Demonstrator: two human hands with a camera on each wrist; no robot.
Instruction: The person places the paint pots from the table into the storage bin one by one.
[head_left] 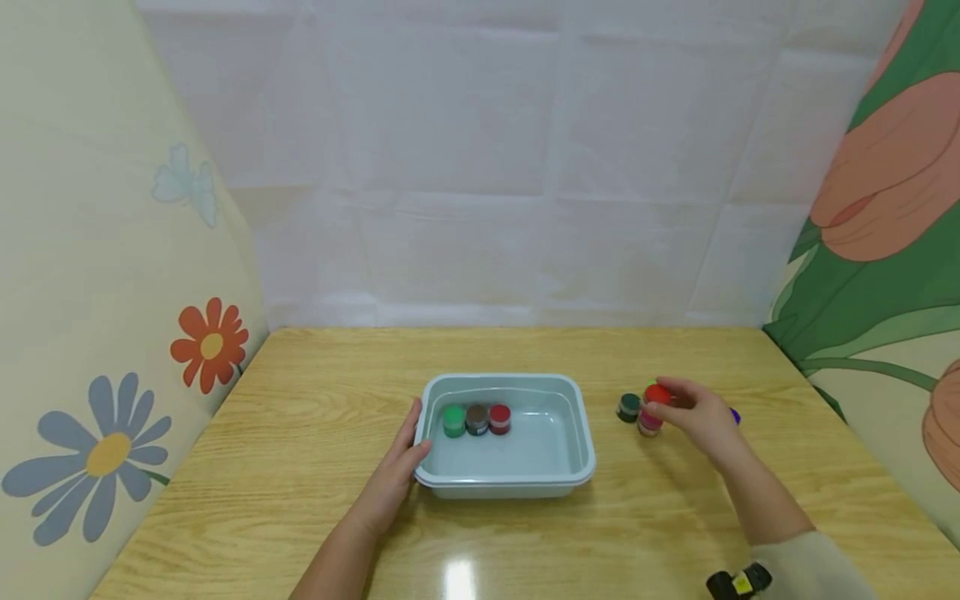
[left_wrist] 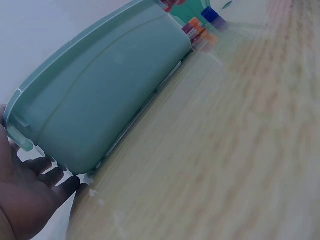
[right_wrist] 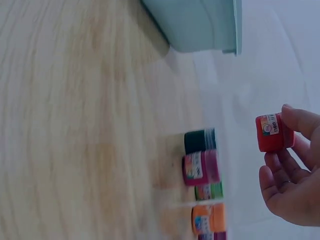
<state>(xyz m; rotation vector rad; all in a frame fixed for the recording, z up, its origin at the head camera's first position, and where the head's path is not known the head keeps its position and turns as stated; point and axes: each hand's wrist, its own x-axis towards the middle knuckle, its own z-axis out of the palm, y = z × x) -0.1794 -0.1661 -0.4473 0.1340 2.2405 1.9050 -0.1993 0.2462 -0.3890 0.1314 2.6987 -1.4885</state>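
Observation:
In the head view a light blue-green plastic tray (head_left: 506, 481) stands on the table. My left hand (head_left: 390, 483) grips its left side, thumb at the rim and fingers along the outer wall. Inside the tray, a green paint jar (head_left: 453, 421), a brown paint jar (head_left: 477, 419) and a dark red paint jar (head_left: 499, 419) sit side by side. Right of the tray, my right hand (head_left: 705, 423) pinches a red paint jar (right_wrist: 269, 133) between thumb and fingers, raised above the other jars. Beneath it stand a dark green jar (right_wrist: 199, 142) and a magenta jar (right_wrist: 200, 167).
A bright green jar (right_wrist: 209, 191), an orange jar (right_wrist: 208, 218) and a purple jar (right_wrist: 213, 236) line up beyond the magenta one. A blue lid (head_left: 736, 415) shows behind the right hand. White cloth (head_left: 450, 167) hangs behind the wooden table (head_left: 322, 400).

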